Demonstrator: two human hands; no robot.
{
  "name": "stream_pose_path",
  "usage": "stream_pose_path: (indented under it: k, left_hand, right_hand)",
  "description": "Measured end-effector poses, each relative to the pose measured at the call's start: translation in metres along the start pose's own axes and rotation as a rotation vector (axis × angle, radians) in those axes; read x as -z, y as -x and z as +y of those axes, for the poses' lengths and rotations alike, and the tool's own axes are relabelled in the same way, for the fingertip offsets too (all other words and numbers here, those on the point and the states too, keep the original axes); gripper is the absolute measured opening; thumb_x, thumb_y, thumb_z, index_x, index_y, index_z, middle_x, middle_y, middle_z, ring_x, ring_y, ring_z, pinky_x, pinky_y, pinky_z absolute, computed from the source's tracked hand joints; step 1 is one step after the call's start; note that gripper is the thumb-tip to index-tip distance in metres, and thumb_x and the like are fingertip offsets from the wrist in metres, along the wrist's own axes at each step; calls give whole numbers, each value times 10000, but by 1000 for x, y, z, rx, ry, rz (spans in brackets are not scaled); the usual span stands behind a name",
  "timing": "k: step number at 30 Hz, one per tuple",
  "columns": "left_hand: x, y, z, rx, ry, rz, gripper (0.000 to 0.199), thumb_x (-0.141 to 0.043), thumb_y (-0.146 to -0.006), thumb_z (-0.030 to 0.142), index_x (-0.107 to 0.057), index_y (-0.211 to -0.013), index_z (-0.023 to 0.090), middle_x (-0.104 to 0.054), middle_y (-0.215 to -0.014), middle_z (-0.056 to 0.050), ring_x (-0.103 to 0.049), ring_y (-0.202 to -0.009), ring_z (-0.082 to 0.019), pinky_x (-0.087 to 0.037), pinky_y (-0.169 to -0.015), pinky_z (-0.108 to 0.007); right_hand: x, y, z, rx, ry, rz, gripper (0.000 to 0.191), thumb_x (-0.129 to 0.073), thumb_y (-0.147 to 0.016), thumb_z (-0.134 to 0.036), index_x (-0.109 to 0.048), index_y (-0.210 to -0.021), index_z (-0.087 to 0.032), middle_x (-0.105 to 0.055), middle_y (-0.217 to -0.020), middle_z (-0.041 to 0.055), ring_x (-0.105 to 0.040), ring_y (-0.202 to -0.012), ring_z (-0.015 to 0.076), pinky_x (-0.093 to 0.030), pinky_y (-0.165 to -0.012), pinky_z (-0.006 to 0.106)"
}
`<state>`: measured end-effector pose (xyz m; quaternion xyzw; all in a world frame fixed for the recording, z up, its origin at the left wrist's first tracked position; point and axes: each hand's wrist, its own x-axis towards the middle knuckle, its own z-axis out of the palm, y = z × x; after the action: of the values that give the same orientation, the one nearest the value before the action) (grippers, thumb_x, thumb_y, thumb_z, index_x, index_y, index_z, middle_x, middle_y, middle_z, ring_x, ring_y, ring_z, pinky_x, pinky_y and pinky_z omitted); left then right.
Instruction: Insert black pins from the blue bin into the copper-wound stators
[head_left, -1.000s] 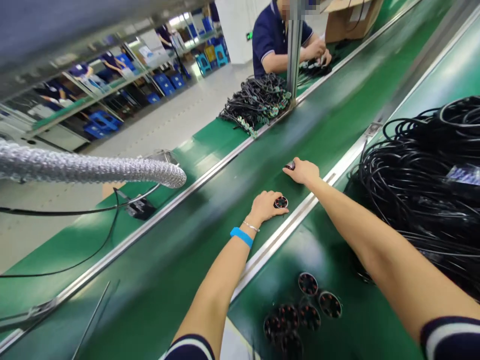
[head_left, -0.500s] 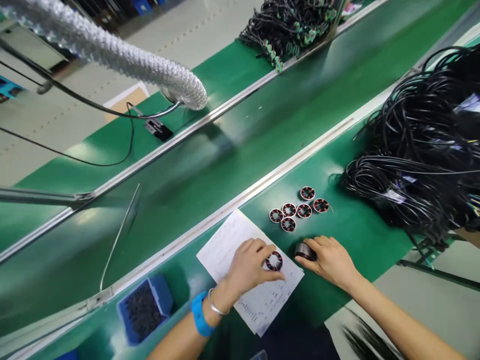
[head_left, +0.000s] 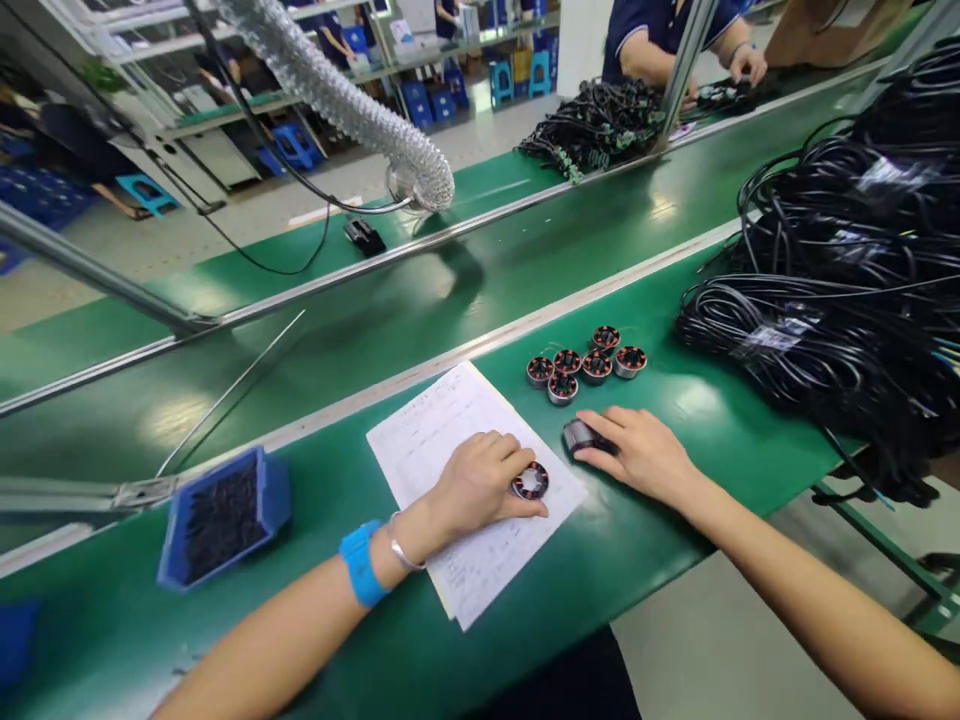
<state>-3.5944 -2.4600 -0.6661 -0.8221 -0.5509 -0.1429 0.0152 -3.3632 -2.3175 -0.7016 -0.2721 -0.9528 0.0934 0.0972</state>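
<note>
My left hand is closed around the edge of a motor stator, a dark ring with reddish copper windings and an open centre, held over the papers. To the right of the sheets, my right hand grips a second stator by its side; its grey outer wall faces left and its windings are mostly hidden. Beyond both hands, several more stators lie close together on the green bench, windings facing up, with thin wire ends sticking out from some.
A blue bin of small black parts stands at left. Bundled black cables pile up at right. Past the metal rail, a silver duct hangs over the far bench, where a co-worker's hands handle cables near another heap.
My view has tilted up, bringing the co-worker and the shelves behind into sight. Both hands keep their stators, in nearly the same places on the bench.
</note>
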Motion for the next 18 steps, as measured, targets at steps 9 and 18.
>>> stream_pose_path:
  k: [9,18]
  left_hand:
    - [48,143,57,428,-171,130,612,-575,-778,738,-680,-963,164,-642,-793,-45,-580,-690,-169,-443,-632,-304]
    - [19,239,82,513,-185,66,724,-506,-699,862,-694,-885,188,-614,-725,-26,-559,-654,-155,-366,-574,-326]
  right_hand:
    - [42,-16,-64,52,-467,-370,494,-415,-908,-648,-674,-811,-238,-685,-768,23,-602,-672,188,-396,-602,301]
    - [-28,-94,-253,851,-209,-480,457,-472,-902,-605,-673,-824,-202,-660,-821,84,-615,-771,234,-446,-687,341]
